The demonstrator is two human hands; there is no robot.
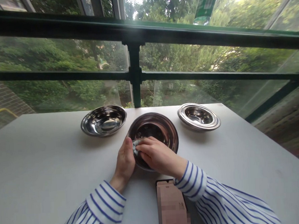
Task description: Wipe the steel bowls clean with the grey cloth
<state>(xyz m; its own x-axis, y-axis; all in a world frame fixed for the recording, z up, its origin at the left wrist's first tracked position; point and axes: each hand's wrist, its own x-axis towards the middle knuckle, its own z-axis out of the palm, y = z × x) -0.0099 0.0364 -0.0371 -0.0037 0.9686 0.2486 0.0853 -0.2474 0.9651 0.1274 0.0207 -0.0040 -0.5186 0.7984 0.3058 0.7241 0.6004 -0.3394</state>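
A shiny steel bowl (pixel 170 131) stands in front of me in the middle of the white table. My left hand (pixel 125 160) grips its left rim, with the thumb on top and the fingers hidden beneath. Inside the bowl, my right hand (pixel 156 155) presses a bunched grey-white patterned cloth (pixel 136 148) against the left inner wall. Its fingers are closed over the cloth, so most of it is covered.
Another steel bowl (pixel 104 121) sits at the back left, and a stack of steel bowls (pixel 199 117) at the back right. A phone (pixel 170 202) lies near my right forearm. Behind the white table (pixel 54 172) runs a dark green railing (pixel 134 58), with a green-labelled bottle (pixel 207 5) on it.
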